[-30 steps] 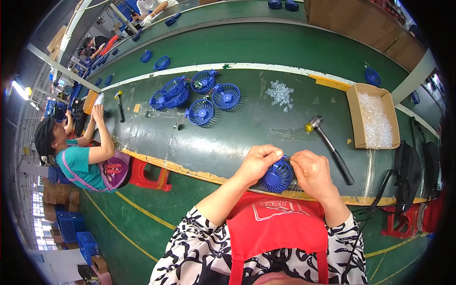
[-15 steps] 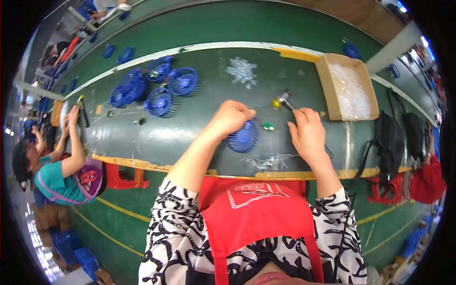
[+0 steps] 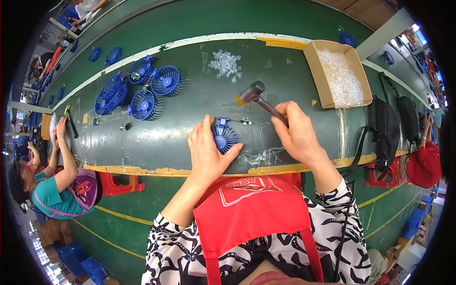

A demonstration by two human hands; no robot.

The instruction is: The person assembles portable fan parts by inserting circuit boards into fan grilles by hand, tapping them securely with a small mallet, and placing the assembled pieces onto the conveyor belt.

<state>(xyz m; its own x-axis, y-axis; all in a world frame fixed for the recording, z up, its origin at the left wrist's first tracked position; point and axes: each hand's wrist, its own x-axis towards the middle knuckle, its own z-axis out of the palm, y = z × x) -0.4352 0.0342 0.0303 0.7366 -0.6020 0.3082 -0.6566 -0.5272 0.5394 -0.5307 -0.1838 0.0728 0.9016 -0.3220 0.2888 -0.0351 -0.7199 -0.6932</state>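
Observation:
A small blue fan with a ribbed round grille lies on the dark green workbench in front of me. My left hand grips it from the left, fingers along its far left side and thumb at its near right edge. From the fan's neck, wires run to a little green circuit board on the bench. My right hand is closed round the handle of a hammer with a dark head and one yellow face. The hammer head is raised beyond the fan, apart from it.
Several blue fans sit at the far left. A heap of clear plastic pieces lies beyond the hammer. An open cardboard box of clear pieces stands at right, near black bags. Another person works at left.
My right hand has lifted the hammer off the bench. My left hand has shifted from the fan's top to its left side, and the fan has moved left, its neck now showing.

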